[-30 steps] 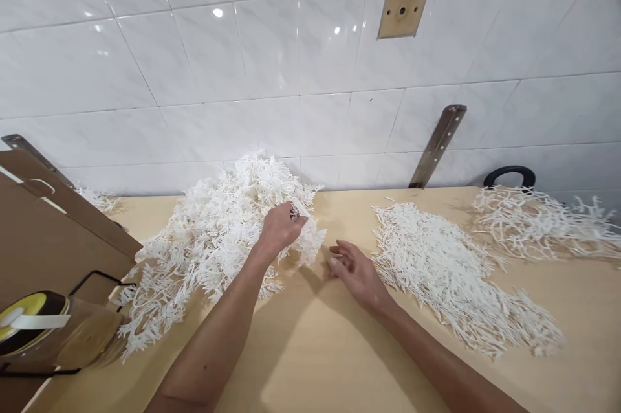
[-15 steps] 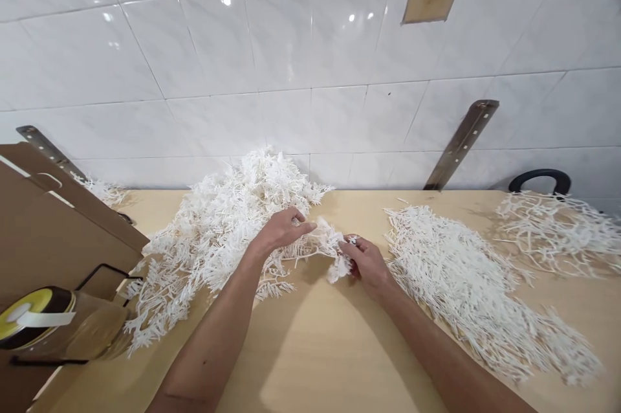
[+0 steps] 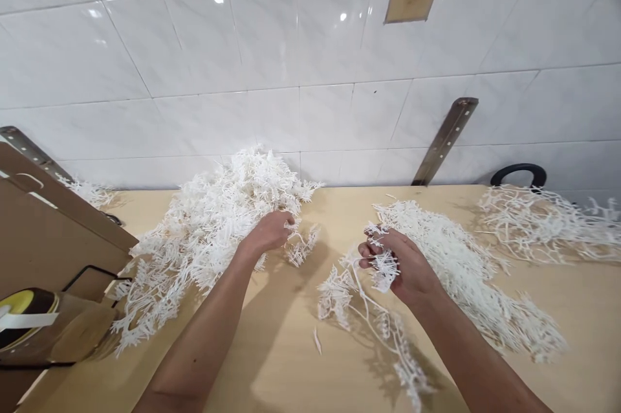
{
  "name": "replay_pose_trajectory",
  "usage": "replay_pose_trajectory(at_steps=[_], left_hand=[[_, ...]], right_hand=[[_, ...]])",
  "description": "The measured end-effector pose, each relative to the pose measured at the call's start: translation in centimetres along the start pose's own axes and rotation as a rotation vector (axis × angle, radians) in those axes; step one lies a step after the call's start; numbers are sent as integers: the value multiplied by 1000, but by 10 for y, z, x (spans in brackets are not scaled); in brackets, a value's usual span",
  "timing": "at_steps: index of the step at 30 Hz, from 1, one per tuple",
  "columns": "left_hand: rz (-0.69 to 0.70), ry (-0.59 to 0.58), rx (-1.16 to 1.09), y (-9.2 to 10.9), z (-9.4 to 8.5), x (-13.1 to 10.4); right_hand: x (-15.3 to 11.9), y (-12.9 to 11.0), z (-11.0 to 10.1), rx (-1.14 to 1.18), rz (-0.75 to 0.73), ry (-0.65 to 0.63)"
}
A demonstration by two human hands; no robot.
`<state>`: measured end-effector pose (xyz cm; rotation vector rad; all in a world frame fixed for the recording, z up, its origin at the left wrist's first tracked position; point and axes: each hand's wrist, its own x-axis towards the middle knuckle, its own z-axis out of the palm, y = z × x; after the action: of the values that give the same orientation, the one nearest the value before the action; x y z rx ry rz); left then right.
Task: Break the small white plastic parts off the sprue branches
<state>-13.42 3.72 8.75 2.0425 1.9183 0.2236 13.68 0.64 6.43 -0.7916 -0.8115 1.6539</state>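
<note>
A tall heap of white, branching strands (image 3: 208, 225) lies left of centre on the light wooden table (image 3: 291, 348). My left hand (image 3: 272, 232) is closed at the heap's right side, on a small white frilly sprig (image 3: 301, 248). Right of centre, my right hand (image 3: 400, 261) pinches a white branching strand (image 3: 361, 290), whose frilly ends hang down toward the table's front. Behind and right of this hand spreads a flatter pile of thin white pieces (image 3: 466, 270).
A cardboard box (image 3: 58, 225) and a clear jar with a yellow lid (image 3: 82, 329) stand at left. Bare white stems (image 3: 538, 225) lie at the far right by a black handle (image 3: 519, 173). A tiled wall (image 3: 266, 44) with metal brackets (image 3: 445, 141) rises behind.
My hands have moved apart. My right hand has gone right with a strand, now spread below it. My left hand has closed on a sprig. The view has shifted slightly.
</note>
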Motion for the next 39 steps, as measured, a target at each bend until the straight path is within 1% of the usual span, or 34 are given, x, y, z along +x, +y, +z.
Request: replay_pose_trajectory(at_steps=[2, 5, 6, 8, 9, 10, 11, 13, 15, 16, 17, 18, 20, 21, 22, 24, 26, 28, 31, 34, 36, 37, 39], left_hand=[[127, 5, -40, 10, -4, -9], [269, 60, -121, 29, -6, -22], [305, 46, -137, 35, -4, -24], [377, -54, -122, 44, 3, -25], [391, -116, -93, 48, 8, -24], [382, -140, -58, 51, 13, -23], [372, -138, -31, 54, 17, -24], [370, -52, -46, 60, 23, -30], [374, 10, -43, 66, 27, -47], [360, 7, -15, 67, 29, -58], [318, -28, 17, 68, 30, -72], [293, -131, 28, 67, 33, -86], [341, -433, 14, 62, 40, -112], [381, -542, 7, 59, 46, -122], [390, -589, -8, 55, 51, -129], [358, -588, -80, 52, 64, -135], [374, -549, -166, 55, 75, -130], [401, -507, -214, 64, 84, -118], [427, -394, -176, 81, 94, -94], [411, -289, -73, 92, 96, -69], [376, -198, 25, 92, 94, -56], [368, -118, 63, 89, 92, -51], [397, 56, 134, 78, 86, -43]], right_hand=[[-1, -6, 5, 28, -7, -18], [-2, -15, 11, 66, -10, -10], [-3, -18, 12, 73, -9, -2], [-6, -24, 14, 70, -12, 14], [-8, -28, 15, 61, -19, 18], [-11, -31, 15, 47, -32, 20], [-13, -34, 16, 33, -55, 20], [-19, -42, 17, -17, -86, 7], [-24, -49, 18, -53, -132, 1], [-26, -53, 18, -77, -159, -8], [-27, -57, 19, -107, -187, -8], [-28, -60, 19, -134, -206, -6], [-30, -66, 18, -171, -232, -4], [-31, -68, 18, -174, -238, -5], [-31, -70, 17, -166, -243, -6], [-31, -73, 17, -129, -250, -3], [-31, -75, 17, -91, -263, -3], [-32, -78, 16, -77, -292, 8], [-36, -84, 15, -76, -326, 30], [-40, -93, 13, -75, -356, 46], [-45, -100, 13, -73, -382, 73], [-47, -103, 13, -72, -394, 87], [-52, -109, 12, -95, -428, 92]])
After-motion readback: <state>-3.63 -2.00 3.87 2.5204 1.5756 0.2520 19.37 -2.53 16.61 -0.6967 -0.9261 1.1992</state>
